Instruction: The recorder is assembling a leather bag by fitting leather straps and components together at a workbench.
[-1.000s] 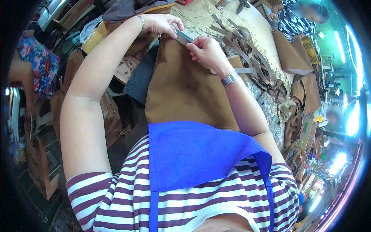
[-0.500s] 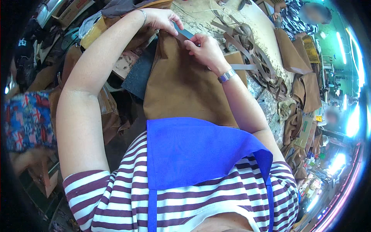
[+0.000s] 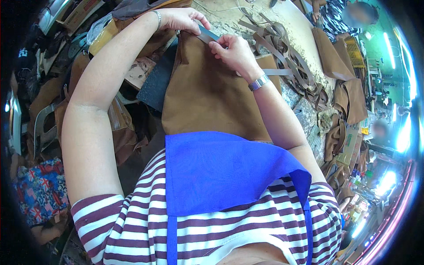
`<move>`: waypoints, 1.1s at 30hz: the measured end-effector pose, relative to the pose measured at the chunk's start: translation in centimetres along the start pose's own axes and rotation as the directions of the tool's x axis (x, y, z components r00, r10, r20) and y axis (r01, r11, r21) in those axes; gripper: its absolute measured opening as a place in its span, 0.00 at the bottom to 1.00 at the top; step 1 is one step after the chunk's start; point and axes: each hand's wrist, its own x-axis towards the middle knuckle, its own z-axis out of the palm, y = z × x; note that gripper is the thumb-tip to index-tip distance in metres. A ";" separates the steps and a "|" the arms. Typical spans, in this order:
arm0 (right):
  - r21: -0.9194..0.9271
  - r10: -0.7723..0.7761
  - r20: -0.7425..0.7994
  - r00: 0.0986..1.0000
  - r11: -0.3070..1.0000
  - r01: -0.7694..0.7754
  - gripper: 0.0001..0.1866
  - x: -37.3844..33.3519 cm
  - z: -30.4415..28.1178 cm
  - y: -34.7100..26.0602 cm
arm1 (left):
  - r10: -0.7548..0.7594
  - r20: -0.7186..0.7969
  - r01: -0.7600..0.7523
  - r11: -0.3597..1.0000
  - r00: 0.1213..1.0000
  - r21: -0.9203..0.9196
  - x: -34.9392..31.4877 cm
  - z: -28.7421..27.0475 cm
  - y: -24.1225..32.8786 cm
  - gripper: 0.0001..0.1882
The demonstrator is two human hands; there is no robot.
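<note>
A large brown fabric panel or bag body (image 3: 214,95) lies in front of me, its lower edge against my blue apron. Along its far edge runs a narrow grey-blue strip (image 3: 207,35). At the strip's left end, my left hand (image 3: 183,20) closes on it, with the index finger and thumb around it. My right hand (image 3: 236,54) pinches the strip's other end at the panel's top edge, its fingers bent together. The fingertips partly cover the strip and the edge beneath.
To the right, a tangled heap of brown-grey straps (image 3: 287,55) lies on the worn table (image 3: 304,26). Brown bag pieces (image 3: 331,57) hang over the table's far right side. A dark sheet (image 3: 154,86) and a brown bag (image 3: 119,128) are at left. Another person's patterned clothing (image 3: 42,190) shows lower left.
Both hands stay at the strip with slight shifts. My right fingers have slid a little along it toward the left. The person in patterned clothing at left has moved lower in view.
</note>
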 end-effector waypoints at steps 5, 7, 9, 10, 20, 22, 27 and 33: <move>-0.065 -0.044 -0.034 0.998 0.997 0.042 0.16 0.0 0.2 0.0 | 0.031 -0.032 -0.029 0.998 0.999 0.058 0.0 0.6 0.1 0.21; -0.044 -0.021 -0.032 0.999 0.999 0.019 0.15 -0.1 0.1 0.0 | 0.069 -0.023 -0.069 0.997 0.997 0.035 0.2 0.7 0.0 0.20; -0.002 -0.019 -0.048 0.999 1.000 0.018 0.16 0.1 0.3 0.4 | 0.086 -0.009 -0.086 0.996 0.996 0.010 0.4 0.8 -0.1 0.21; 0.038 -0.017 -0.063 0.998 0.999 0.019 0.17 0.2 0.3 0.5 | 0.085 -0.007 -0.085 0.996 0.996 0.010 0.5 0.9 -0.2 0.21; 0.225 0.075 0.083 0.994 0.970 -0.092 0.13 0.0 -2.4 -0.3 | 0.069 -0.038 -0.063 0.988 0.997 0.144 0.8 0.7 -0.3 0.30; 0.219 0.076 0.094 0.993 0.971 -0.095 0.13 -0.4 -2.9 -0.6 | 0.070 -0.051 -0.064 0.992 0.996 0.113 0.4 1.1 0.0 0.29; 0.177 0.068 0.102 0.993 0.980 -0.085 0.12 -1.1 -3.0 -0.9 | 0.044 -0.056 -0.043 0.999 0.997 0.025 0.2 1.0 -0.9 0.27; 0.184 0.082 0.077 0.994 0.978 -0.095 0.14 -0.7 -2.8 0.1 | 0.047 -0.055 -0.047 0.999 0.997 0.007 0.6 0.8 -0.5 0.24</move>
